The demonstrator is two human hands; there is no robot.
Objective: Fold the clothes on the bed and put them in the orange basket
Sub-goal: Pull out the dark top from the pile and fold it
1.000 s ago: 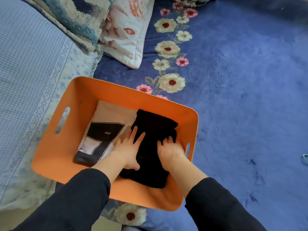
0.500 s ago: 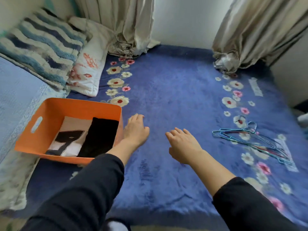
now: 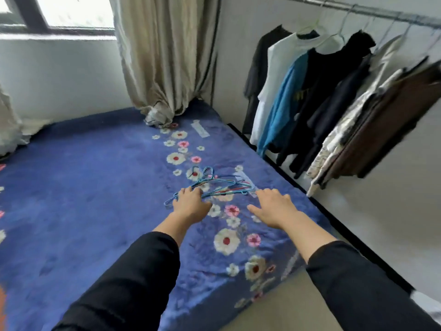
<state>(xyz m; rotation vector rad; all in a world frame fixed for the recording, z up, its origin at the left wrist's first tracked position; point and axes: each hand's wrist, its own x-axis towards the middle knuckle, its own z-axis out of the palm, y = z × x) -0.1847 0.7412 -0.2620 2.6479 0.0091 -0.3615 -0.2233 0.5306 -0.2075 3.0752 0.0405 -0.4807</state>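
Observation:
A bundle of thin wire hangers (image 3: 214, 185) lies on the blue flowered bed cover (image 3: 83, 199), right of centre. My left hand (image 3: 189, 205) reaches over the hangers' left end, fingers spread and slightly bent, holding nothing. To the right, my right hand (image 3: 272, 207) hovers palm down beside the hangers' right end, fingers straight. No loose clothes lie on the visible part of the bed. Only an orange sliver (image 3: 2, 306) shows at the lower left frame edge, perhaps the basket.
Several garments (image 3: 310, 91) hang on a rail along the right wall, past the bed's edge. A beige curtain (image 3: 164, 56) drops onto the far end of the bed below a window. Bare floor (image 3: 381, 211) runs right of the bed.
The view has swung right, away from the orange basket with its folded clothes. Both hands left the basket and moved across the bed to the hangers.

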